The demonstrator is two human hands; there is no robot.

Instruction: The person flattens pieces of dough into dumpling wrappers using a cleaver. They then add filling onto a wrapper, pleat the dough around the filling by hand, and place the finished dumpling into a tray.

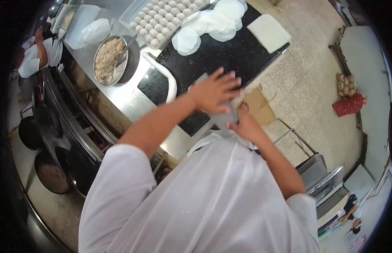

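My left hand (215, 92) is over the front edge of the black work surface (196, 69), its fingers spread. Close beside it, my right hand (246, 123) has its thumb and fingers at the edge of a flat grey object (225, 117), whose kind I cannot make out. A long white dough roll (168, 80) lies curved to the left of my left hand. Thin round white wrappers (221, 21) overlap in a pile at the back of the surface. To their right is a square white slab or cloth (269, 33).
Rows of small pale balls fill a tray (127, 17). A metal bowl (125, 67) holds filling and a utensil. White plastic bags (95, 30) lie behind it. Dark pans (52, 172) are at left. Other people (40, 52) appear at far left and lower right. A brown carton (261, 107) lies beyond my hands.
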